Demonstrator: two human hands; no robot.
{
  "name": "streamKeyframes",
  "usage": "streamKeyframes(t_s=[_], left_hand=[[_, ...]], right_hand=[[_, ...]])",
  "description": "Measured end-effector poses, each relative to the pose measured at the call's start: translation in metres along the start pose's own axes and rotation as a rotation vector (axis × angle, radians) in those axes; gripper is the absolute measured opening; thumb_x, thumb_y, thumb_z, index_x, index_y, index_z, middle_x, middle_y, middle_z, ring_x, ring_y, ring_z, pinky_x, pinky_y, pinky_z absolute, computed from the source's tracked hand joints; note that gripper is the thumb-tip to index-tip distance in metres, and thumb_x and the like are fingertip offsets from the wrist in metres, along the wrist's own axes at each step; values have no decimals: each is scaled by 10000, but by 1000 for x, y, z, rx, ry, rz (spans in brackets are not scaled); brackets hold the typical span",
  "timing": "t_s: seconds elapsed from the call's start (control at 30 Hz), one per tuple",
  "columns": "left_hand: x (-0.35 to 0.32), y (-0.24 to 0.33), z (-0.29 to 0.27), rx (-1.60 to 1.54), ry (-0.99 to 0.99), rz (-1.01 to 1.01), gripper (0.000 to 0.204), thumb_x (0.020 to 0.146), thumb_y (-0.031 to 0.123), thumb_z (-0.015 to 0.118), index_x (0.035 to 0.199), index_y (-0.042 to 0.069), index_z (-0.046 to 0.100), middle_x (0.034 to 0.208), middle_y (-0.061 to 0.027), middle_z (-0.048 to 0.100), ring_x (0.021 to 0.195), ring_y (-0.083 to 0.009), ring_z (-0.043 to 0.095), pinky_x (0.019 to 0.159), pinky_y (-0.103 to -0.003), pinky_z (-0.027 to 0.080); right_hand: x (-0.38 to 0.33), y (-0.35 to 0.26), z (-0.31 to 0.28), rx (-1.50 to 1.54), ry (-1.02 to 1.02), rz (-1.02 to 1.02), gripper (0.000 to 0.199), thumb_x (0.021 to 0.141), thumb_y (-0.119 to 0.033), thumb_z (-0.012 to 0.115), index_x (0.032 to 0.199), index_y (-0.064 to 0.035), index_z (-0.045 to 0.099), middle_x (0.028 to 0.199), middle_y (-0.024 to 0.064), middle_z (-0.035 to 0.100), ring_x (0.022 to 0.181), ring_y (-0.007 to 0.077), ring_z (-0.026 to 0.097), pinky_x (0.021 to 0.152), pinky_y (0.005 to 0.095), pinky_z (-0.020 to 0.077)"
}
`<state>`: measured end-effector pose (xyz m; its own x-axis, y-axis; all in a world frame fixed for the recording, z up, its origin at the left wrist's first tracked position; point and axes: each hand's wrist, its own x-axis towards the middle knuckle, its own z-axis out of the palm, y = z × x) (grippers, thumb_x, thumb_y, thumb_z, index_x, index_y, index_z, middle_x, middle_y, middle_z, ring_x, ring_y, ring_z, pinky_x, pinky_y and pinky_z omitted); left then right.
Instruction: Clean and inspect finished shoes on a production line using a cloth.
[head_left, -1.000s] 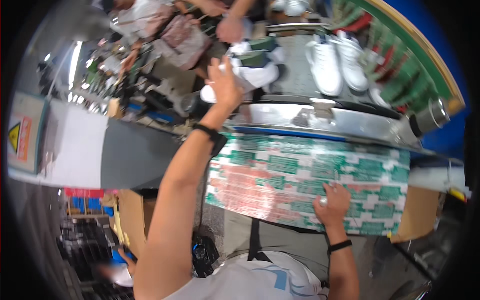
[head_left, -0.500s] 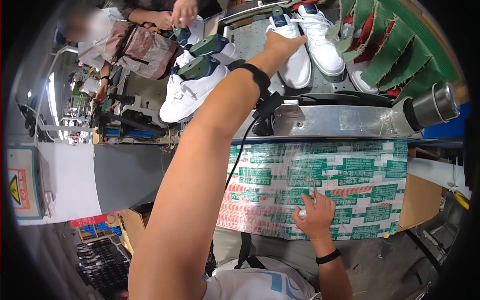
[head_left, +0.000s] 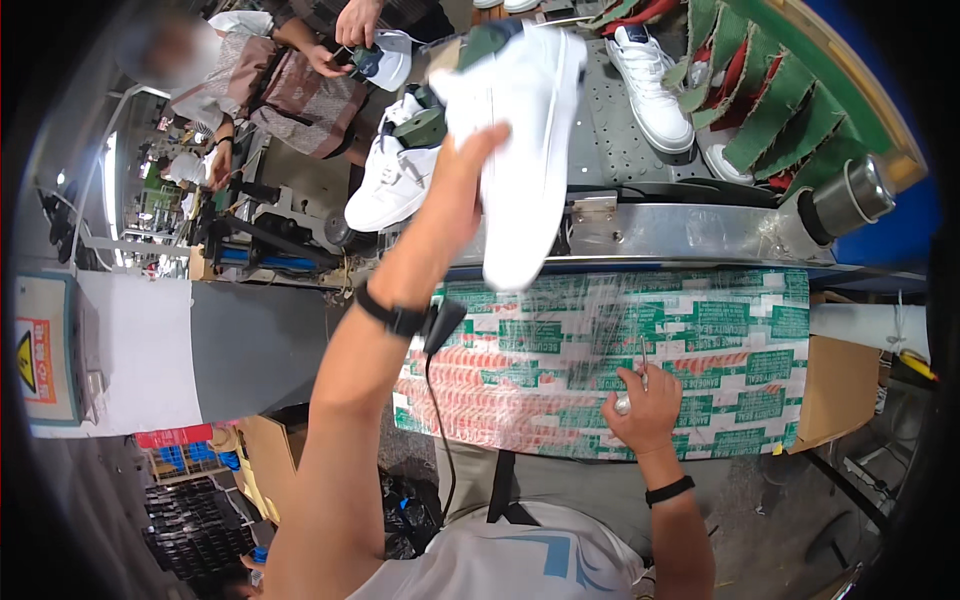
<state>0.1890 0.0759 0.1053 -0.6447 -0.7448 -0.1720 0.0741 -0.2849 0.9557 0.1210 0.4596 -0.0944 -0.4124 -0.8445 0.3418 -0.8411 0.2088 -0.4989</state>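
Note:
A white sneaker (head_left: 530, 160) hangs in the air, slightly blurred, over the near edge of the metal work line. My left hand (head_left: 462, 195) grips it, toe toward me and green-and-dark opening away. Over the tape-covered board (head_left: 520, 380), my right hand (head_left: 645, 410) is closed round a slim metal tool (head_left: 645, 360); its thin shaft points away from me and a rounded silvery end shows by the thumb. Another white sneaker (head_left: 650, 90) stands on the perforated grey surface (head_left: 605, 150). More white sneakers with green inserts (head_left: 385, 180) stand to the left.
At the far left a co-worker's hands (head_left: 355, 25) handle a white shoe (head_left: 385, 62). Green and red fabric strips (head_left: 770, 100) hang at the right, above a metal cylinder (head_left: 850, 205). A metal rail (head_left: 680, 235) edges the line. A cable runs from my left wrist.
My left hand has lifted one white sneaker off the grey surface and brought it left and toward me. My right hand has shifted slightly, still holding the tool.

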Motion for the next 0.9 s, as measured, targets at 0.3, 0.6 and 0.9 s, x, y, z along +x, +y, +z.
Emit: streamKeyframes(t_s=[0.3,0.6,0.9], left_hand=[[-266,-159,-21,609,328,-89,1045,842,213,937,1675,-18,349,1524,-192,583,1370,-276,598,1149,-420,507],[-282,-163,-96,-22,416,-300,721,1109,470,681,1529,-98,536,1315,-244,752,1112,-311,799,962,-424,653],[-277,-134,-125,445,1,-80,507,1042,251,831,1468,7,702,1382,-152,759,1248,-209,725,1035,-364,593]], right_hand=[[-1,-4,0,-21,86,-70,368,790,-244,801,1130,-107,772,1052,130,642,979,369,635,875,495,504],[-20,-24,-18,449,83,355,771,840,-217,838,1550,-39,595,1162,173,711,1040,386,692,943,494,563],[-20,-164,-44,213,-186,-354,929,818,-254,873,1609,63,504,1110,156,684,986,335,660,906,497,508]])
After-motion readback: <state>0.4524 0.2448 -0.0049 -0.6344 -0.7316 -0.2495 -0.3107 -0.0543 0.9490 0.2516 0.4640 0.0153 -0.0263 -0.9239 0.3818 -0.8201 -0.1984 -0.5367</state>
